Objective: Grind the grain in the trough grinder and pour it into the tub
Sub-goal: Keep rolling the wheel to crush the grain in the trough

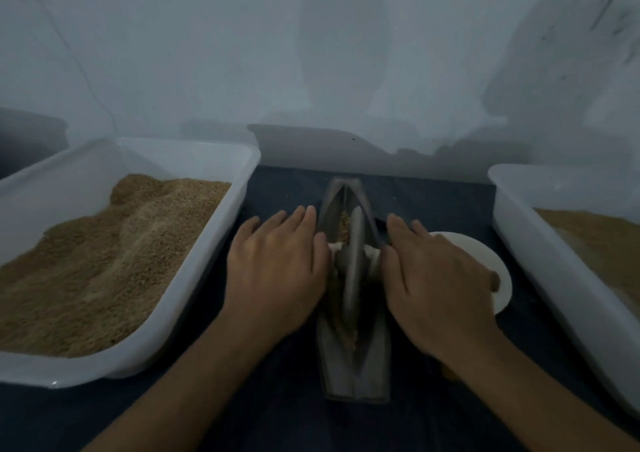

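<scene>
the left hand (pixel 277 264) lies flat with fingers straight, palm pressing down on the left end of the pale axle (pixel 333 246). the right hand (pixel 436 278) mirrors it, fingers extended, palm on the right end of the axle; neither hand curls round anything. between them the grinding wheel (pixel 353 261) stands upright on edge in the groove of the trough grinder (pixel 353 375), a long narrow boat-shaped body lying on the dark surface (pixel 284 417). grain (pixel 343 226) shows in the groove ahead of the wheel.

handling, as judged: the grinder looks metal, stiff and heavy, so it should stay put under rolling pressure. for pouring, take hold of both ends of the body, wheel removed first, since it sits loose and could roll out. the grain is light and spills readily.

a left tub (pixel 194 278) holds tan grain; a right tub (pixel 540 278) also holds some. a white dish (pixel 485 254) lies partly under the right hand.
</scene>
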The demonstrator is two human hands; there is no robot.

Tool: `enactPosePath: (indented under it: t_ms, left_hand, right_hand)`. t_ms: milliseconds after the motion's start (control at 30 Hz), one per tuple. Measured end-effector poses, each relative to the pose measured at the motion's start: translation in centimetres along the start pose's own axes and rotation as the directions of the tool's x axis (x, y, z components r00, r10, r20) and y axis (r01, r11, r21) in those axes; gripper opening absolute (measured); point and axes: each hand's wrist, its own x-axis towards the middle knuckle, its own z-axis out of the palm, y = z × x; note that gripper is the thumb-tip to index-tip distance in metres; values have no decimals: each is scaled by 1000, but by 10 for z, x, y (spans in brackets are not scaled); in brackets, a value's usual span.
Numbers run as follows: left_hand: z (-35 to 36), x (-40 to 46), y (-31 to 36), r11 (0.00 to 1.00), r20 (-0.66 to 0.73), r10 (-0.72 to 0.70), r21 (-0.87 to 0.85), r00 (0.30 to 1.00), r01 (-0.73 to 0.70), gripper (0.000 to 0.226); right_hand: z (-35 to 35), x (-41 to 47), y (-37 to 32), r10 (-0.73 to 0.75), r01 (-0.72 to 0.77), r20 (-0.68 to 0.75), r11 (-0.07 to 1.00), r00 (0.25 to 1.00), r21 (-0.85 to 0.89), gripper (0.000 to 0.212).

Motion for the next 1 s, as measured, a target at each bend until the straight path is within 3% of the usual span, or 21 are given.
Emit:
enactPosePath:
  t_ms: [67, 167, 267, 333, 500, 600, 667, 767, 833, 933, 1000]
  left_hand:
    - [13, 40, 4, 991, 96, -19, 135, 995, 6, 51]
    - [30, 98, 0, 985, 239, -74, 167, 968, 35, 32]
    - [28, 109, 0, 982, 248, -30, 187, 968, -18, 29]
    - [24, 80, 2, 975, 191, 12, 217, 981, -55, 34]
    - [-4, -13, -12, 988, 142, 88, 115, 986, -105, 60]
    - [1, 10, -8, 968, 182, 68, 228, 981, -109, 55]
    - [16, 47, 2, 969, 176, 12, 242, 984, -55, 45]
    - [28, 103, 2, 985, 259, -169, 83, 951, 153, 34]
    - [26, 104, 2, 979, 287, -203, 51, 936, 197, 31]
    - [11, 49, 6, 989, 166, -145, 49, 975, 139, 42]
    - [-5, 3, 7, 992, 68, -119, -41, 990, 122, 50]
  right_hand:
    - [12, 40, -2, 50, -50, 157, 999, 986, 0, 57]
    - [39, 110, 5, 204, -213, 285, 977, 937, 0, 55]
    - [41, 126, 4, 234, -234, 281, 972, 931, -33, 53]
    - [37, 94, 3, 161, -158, 275, 987, 948, -32, 55]
    - [3, 12, -5, -46, 36, 96, 994, 994, 105, 63]
    - [17, 42, -5, -9, 1, 174, 999, 985, 44, 63]
    - [31, 84, -3, 108, -111, 262, 994, 959, -2, 59]
    - [44, 127, 1, 242, -243, 313, 969, 918, -39, 54]
    - [43, 122, -2, 241, -228, 287, 970, 927, -80, 53]
    - [24, 59, -8, 124, -124, 224, 992, 967, -16, 59]
    - [4, 14, -7, 58, -68, 155, 996, 986, 66, 58]
